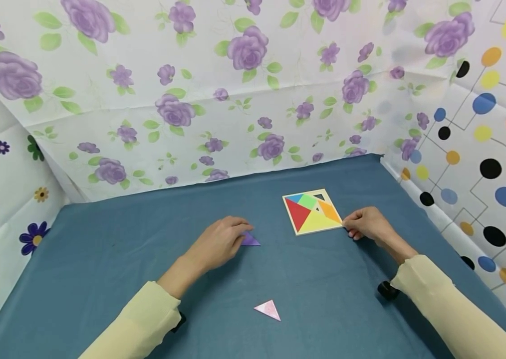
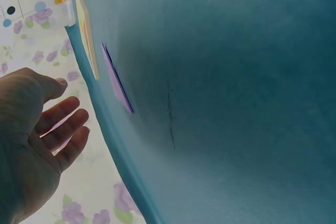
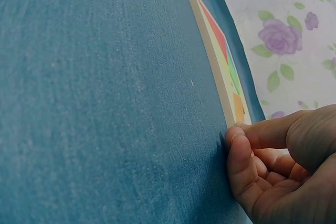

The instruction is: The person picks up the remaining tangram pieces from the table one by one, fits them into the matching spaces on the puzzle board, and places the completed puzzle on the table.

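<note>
A tangram board point(image 1: 319, 212) with a pale wooden frame lies toward the back right of the cloth. Red, yellow, green, blue and orange pieces fill much of it, and dark triangular gaps show. My right hand point(image 1: 370, 223) pinches the board's near right corner between thumb and forefinger, as the right wrist view also shows. Left of the board, my left hand point(image 1: 221, 242) is over a purple triangle point(image 1: 250, 240), partly hiding it in the head view. From the left wrist, the purple piece point(image 2: 117, 82) appears apart from the loosely bent fingers point(image 2: 65, 129).
A pink triangle point(image 1: 268, 309) lies nearer the front of the blue cloth point(image 1: 114, 279). Flowered sheeting point(image 1: 217, 99) rises behind the table, and a dotted sheet point(image 1: 491, 169) stands along the right. Small black devices point(image 1: 387, 290) are at both sleeve cuffs.
</note>
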Demonstrator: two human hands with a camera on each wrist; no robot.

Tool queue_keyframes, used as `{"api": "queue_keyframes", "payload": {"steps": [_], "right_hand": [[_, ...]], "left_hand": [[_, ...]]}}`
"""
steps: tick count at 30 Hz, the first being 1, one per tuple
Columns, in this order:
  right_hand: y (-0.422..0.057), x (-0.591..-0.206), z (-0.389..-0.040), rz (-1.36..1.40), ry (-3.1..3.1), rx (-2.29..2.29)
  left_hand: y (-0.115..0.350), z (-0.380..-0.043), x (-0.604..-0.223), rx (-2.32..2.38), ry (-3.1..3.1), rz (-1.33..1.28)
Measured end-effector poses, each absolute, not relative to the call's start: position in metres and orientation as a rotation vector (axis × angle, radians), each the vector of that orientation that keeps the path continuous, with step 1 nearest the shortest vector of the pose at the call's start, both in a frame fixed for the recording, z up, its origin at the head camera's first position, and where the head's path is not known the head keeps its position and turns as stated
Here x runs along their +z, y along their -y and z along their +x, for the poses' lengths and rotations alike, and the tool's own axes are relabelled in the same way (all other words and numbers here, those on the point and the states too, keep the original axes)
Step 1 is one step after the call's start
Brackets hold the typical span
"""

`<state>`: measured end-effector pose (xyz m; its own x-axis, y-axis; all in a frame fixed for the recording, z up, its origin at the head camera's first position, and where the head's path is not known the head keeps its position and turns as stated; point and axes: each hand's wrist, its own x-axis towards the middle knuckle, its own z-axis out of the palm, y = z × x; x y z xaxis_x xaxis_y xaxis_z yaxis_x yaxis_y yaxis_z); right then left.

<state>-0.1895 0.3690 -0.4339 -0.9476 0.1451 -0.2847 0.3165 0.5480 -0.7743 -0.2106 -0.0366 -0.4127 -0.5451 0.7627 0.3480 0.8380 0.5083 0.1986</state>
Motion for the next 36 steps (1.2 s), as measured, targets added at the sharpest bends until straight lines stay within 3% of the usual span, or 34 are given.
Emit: {"api": "queue_keyframes", "payload": {"steps": [36], "right_hand": [[-0.369,-0.434,-0.19,0.37,-2.586,-1.351]], "left_hand": [[0.022,-0.125,-0.41,-0.462,2.732,-1.636]]}}
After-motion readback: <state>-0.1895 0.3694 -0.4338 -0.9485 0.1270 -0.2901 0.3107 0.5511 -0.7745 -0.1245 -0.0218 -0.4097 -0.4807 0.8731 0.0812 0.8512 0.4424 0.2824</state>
